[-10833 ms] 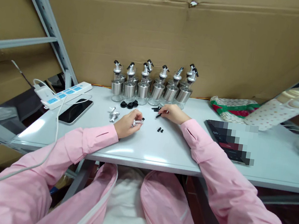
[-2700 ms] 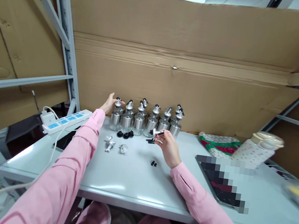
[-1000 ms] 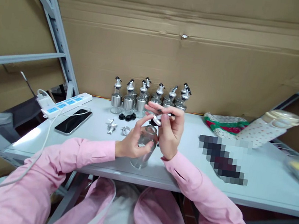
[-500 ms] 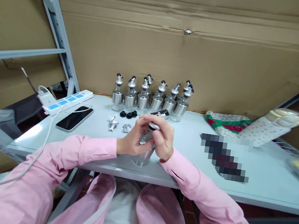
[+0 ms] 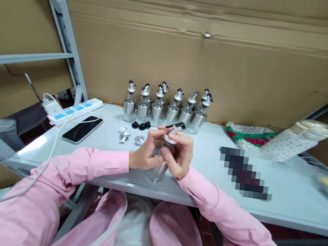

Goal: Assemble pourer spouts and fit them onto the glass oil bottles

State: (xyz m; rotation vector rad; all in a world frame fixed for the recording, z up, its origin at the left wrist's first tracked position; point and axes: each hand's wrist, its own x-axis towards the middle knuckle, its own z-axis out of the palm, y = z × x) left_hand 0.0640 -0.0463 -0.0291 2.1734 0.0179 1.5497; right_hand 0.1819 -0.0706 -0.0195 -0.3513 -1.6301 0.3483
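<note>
A glass oil bottle (image 5: 156,174) with a steel band stands near the table's front edge, directly before me. On its neck sits a silver pour spout (image 5: 176,130) with a black flip lever. My left hand (image 5: 147,152) is closed around the bottle's neck from the left. My right hand (image 5: 181,155) grips the base of the spout, thumb in front and fingers around it. Part of the neck is hidden behind my fingers. Loose silver spout tops (image 5: 124,135) and several black stoppers (image 5: 142,126) lie beyond my left hand.
Several capped oil bottles (image 5: 172,112) line the back by the cardboard wall. To the left are a phone (image 5: 82,129) and a power strip (image 5: 75,111) with a white cable. A dotted tumbler (image 5: 295,141), patterned cloth (image 5: 249,136) and a blurred-out dark item (image 5: 245,174) occupy the right.
My right hand has shifted its grip on the spout, its fingers lower and thumb more to the front. The spout's lever shows more clearly above the fingers. The bottle stays in place.
</note>
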